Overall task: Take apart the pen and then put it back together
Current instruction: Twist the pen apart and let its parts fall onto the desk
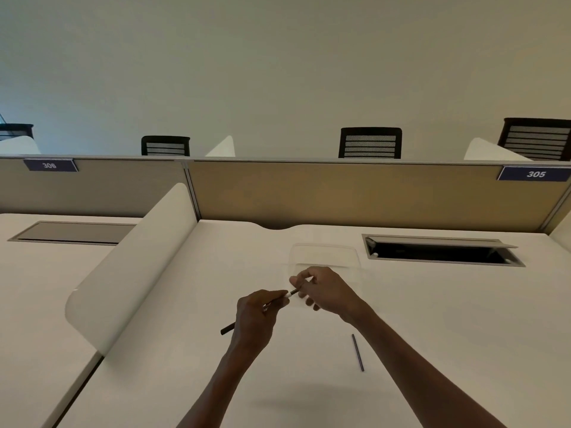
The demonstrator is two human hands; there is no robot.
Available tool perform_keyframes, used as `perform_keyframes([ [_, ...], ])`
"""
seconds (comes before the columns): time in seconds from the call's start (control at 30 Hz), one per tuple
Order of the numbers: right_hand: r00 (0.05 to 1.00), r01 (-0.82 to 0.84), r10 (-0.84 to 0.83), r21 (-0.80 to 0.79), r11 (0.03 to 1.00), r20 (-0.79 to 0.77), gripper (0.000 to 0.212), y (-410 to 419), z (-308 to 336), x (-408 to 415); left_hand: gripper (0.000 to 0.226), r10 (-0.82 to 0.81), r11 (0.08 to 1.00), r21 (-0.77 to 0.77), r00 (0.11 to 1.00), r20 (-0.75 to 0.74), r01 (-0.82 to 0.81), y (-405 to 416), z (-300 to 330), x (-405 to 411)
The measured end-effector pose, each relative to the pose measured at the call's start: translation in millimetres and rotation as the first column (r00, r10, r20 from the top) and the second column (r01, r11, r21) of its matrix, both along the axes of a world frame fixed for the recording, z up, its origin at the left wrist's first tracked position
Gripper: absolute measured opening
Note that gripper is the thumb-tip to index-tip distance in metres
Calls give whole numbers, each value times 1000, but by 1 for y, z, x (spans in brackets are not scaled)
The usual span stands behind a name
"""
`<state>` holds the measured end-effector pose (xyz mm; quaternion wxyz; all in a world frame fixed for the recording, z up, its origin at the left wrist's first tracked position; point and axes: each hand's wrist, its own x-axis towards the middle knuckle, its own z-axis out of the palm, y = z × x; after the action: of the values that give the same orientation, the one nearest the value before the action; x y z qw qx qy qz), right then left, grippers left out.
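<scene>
Gripping the pen barrel in my left hand, right hand pinching its tip.
Refill lies on the surface at 5 o'clock; signs read 305, 306.

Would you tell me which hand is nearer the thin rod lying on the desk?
Right. The right hand is above the thin rod; the left hand is farther left.

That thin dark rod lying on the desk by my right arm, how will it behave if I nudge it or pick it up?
The thin rod looks round and slender, so it probably rolls on the smooth desk. Likely very light, perhaps bendy.
</scene>
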<state>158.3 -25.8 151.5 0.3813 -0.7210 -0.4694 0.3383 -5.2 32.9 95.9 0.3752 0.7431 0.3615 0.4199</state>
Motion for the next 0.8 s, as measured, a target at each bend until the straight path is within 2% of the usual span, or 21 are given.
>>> perform_keyframes([
  [0.1,997,1,2,-39,999,74,47,1,1,-2,14,-7,1000,-8,1000,2,7,1,1,-2],
  [0.23,996,-38,34,45,998,84,19,0,-1,-1,14,-5,999,-38,1000,-4,5,4,-2,-4],
  [0.3,998,-61,59,71,996,37,7,1,0,-1,15,-4,999,-47,1000,-4,3,6,-4,-5],
  [0.43,999,-32,31,-32,999,-38,29,3,5,-5,17,-1,999,-37,1000,1,1,7,-5,-5],
  [0.53,995,14,-4,-96,995,99,49,5,5,-6,17,-3,999,-54,1000,10,4,8,-5,-4],
  [0.6,991,15,-7,-61,998,131,41,4,2,-4,19,-8,997,-74,1000,8,9,8,-6,-3],
  [0.7,987,-31,27,25,999,160,14,2,3,0,20,1,997,-76,1000,4,-1,7,-8,-4],
  [0.8,980,-64,43,102,993,192,14,2,6,2,21,16,995,-101,1000,8,-15,7,-9,-4],
])
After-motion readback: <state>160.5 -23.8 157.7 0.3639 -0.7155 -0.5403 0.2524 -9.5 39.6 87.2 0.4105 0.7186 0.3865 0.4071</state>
